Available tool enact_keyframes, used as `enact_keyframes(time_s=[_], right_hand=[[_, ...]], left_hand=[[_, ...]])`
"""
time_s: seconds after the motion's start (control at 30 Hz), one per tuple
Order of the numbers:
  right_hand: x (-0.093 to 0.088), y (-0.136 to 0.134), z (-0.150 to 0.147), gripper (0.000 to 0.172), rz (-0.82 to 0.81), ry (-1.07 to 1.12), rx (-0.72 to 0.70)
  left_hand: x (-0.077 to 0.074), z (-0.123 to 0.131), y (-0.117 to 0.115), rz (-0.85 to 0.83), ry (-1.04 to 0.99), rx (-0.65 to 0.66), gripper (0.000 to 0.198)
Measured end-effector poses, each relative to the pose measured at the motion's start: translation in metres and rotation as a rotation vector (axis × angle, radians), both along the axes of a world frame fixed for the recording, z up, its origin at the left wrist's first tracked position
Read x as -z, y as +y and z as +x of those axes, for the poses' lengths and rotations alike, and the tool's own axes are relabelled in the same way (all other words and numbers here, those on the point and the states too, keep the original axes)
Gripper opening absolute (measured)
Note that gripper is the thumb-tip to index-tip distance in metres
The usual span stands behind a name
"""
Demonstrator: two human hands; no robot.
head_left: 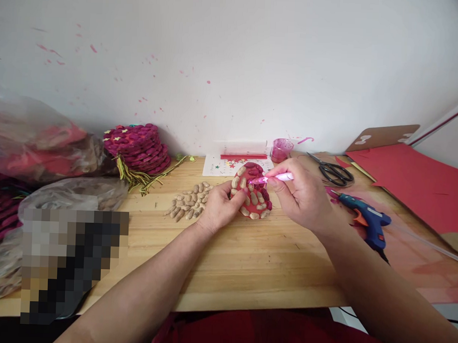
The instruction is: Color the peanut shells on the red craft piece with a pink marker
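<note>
Between the thumb and fingers of my left hand (223, 204) is a red round piece covered with peanuts (254, 210), held by its left edge above the table. Peanuts along its top and right side are magenta; the others are bare tan. My right hand (301, 194) is closed around a slim paintbrush (283, 177) with a whitish, pink-stained handle. The brush's pink tip meets the peanuts near the middle of the piece. Left of my left hand lies a pile of loose peanuts (190, 200).
A stack of magenta peanut pieces (139, 146) and plastic bags (74, 196) stand left. At the back are a sheet with stars (211, 166) and a pink-stained cup (281, 150). Scissors (337, 174), a blue glue gun (370, 219) and red card (420, 183) lie right.
</note>
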State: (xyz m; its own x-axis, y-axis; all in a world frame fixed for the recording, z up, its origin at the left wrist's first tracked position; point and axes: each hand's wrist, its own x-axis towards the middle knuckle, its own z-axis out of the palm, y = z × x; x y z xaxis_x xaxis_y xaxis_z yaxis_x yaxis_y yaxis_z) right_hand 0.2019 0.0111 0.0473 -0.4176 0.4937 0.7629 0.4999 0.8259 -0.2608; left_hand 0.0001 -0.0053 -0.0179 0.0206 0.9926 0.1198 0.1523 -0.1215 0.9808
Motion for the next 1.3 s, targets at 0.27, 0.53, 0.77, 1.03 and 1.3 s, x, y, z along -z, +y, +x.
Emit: enact_keyframes(time_s=[0.27, 0.53, 0.77, 1.03, 1.3], right_hand=[[-0.0002, 0.0003, -0.0003, 0.006, 0.022, -0.004, -0.012], [0.0007, -0.0006, -0.0014, 0.006, 0.024, -0.034, -0.025], [-0.0021, -0.0028, -0.0009, 0.005, 0.010, -0.055, -0.015], [0.0000, -0.0066, -0.0080, 0.008, -0.168, 0.004, -0.026], [0.0010, -0.0058, -0.0058, 0.003, -0.133, 0.028, 0.034]], left_hand=[[0.0014, -0.0004, 0.0006, 0.001, -0.013, 0.003, 0.033], [0.0010, 0.0000, 0.0012, 0.001, 0.029, -0.004, 0.032], [-0.0015, -0.0001, -0.0004, 0.014, 0.055, -0.004, 0.032], [-0.0016, 0.0006, -0.0018, 0.026, 0.052, -0.010, 0.029], [-0.0005, 0.0005, 0.0001, -0.009, 0.029, -0.011, 0.030]])
